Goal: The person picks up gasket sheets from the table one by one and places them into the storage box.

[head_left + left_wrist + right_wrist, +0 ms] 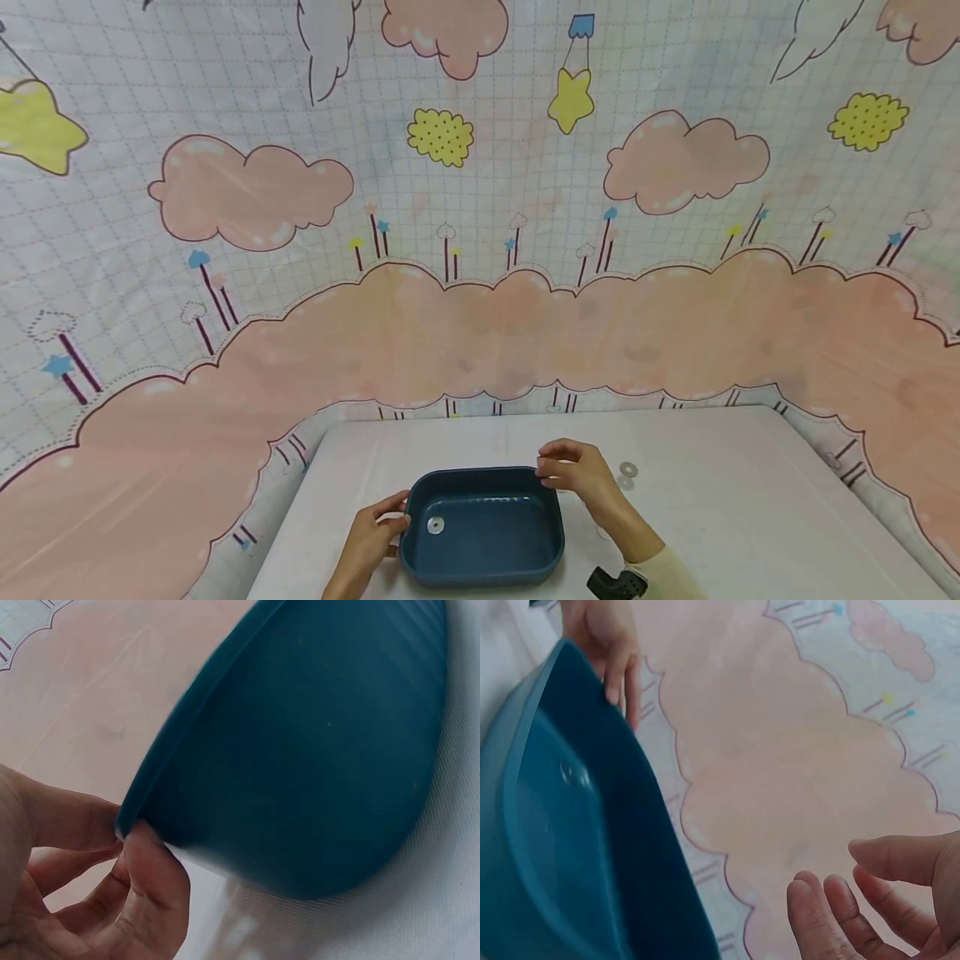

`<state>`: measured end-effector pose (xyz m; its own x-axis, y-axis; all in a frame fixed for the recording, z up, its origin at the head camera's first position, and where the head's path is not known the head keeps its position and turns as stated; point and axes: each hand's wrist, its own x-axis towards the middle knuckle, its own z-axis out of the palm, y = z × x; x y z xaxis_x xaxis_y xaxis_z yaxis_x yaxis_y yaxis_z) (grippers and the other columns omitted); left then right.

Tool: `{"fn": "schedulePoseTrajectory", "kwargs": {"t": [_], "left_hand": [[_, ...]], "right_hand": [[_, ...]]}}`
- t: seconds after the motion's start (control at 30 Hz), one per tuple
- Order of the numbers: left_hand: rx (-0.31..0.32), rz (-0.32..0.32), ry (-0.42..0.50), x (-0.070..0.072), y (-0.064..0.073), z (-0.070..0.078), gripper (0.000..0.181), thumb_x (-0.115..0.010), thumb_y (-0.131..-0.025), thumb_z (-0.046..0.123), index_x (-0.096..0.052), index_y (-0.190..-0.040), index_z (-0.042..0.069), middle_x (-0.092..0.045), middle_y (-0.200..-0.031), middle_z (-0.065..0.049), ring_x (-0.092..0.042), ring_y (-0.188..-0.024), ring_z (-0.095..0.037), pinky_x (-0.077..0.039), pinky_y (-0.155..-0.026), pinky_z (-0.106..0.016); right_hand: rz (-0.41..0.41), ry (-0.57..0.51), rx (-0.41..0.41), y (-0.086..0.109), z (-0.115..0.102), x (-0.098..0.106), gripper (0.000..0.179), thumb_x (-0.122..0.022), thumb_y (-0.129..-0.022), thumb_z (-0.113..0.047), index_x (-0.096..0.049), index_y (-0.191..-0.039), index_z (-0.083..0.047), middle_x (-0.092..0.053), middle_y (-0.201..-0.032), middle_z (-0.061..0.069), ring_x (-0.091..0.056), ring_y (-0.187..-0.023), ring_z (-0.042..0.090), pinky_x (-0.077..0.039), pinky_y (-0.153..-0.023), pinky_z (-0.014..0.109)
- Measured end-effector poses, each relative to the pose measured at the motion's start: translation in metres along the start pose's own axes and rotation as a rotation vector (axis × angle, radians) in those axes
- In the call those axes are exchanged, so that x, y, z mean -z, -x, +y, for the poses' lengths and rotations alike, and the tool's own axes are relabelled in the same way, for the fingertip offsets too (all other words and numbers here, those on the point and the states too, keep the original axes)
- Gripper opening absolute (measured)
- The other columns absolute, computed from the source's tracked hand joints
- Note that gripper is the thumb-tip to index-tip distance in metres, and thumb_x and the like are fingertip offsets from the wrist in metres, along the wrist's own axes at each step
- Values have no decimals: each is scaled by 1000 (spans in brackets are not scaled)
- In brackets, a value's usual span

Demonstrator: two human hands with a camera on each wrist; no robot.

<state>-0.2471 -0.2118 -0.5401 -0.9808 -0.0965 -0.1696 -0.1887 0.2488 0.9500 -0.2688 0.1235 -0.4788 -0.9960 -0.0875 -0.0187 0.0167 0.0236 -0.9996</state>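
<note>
A dark blue rectangular plastic basin [495, 537] with rounded corners stands on the white table. One metal washer [436, 525] lies on its floor, toward the left. My left hand [365, 537] is at the basin's left side; in the left wrist view, its thumb and forefinger pinch the rim [176, 731]. By the far right corner of the basin is my right hand [588, 475]. The right wrist view shows its fingers [810, 911] loosely bent and apart from the thumb, with nothing between them, away from the basin wall.
Two washers [627, 470] lie on the table [750, 517] just right of my right hand. A faint, pale ring shape [602, 532] shows near my right forearm. Behind the table hangs a cloth [570, 333] printed with clouds and stars. A black band [617, 583] is on my right wrist.
</note>
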Motion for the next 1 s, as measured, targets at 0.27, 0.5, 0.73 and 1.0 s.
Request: {"fn": "schedulePoseTrajectory", "kwargs": {"t": [0.27, 0.5, 0.73, 1.0], "left_hand": [[10, 8, 1, -1, 3, 1, 49, -64, -88, 6, -56, -136, 0, -57, -118, -16, -60, -80, -14, -52, -56, -32], [10, 6, 2, -1, 1, 0, 49, -64, -88, 6, -55, -137, 0, -58, -118, -16, -60, -79, -14, -52, -55, -33], [8, -1, 8, -1, 0, -3, 50, -63, -89, 6, -55, -137, -1, -57, -117, -15, -60, -79, -15, -52, -56, -33], [-4, 1, 9, -1, 1, -3, 49, -63, -88, 6, -56, -136, 0, -58, -116, -14, -59, -81, -15, -53, -56, -33]], "right_hand": [[39, 65, 10, 5, 5, 26, 29, -70, -88, -13, -65, -112, 4, -66, -102, 13, -70, -88, 21, -59, -79, 34], [129, 119, 24, 6, 10, 43, 22, -66, -90, -7, -67, -111, 0, -67, -101, 12, -70, -90, 22, -59, -78, 30], [179, 196, 71, 10, 13, 61, 23, -64, -92, -6, -66, -114, 0, -67, -106, 15, -70, -90, 19, -58, -78, 27], [209, 317, 111, 11, 19, 83, 27, -67, -93, -18, -66, -117, -5, -68, -110, 14, -68, -90, 14, -56, -80, 22]]}}
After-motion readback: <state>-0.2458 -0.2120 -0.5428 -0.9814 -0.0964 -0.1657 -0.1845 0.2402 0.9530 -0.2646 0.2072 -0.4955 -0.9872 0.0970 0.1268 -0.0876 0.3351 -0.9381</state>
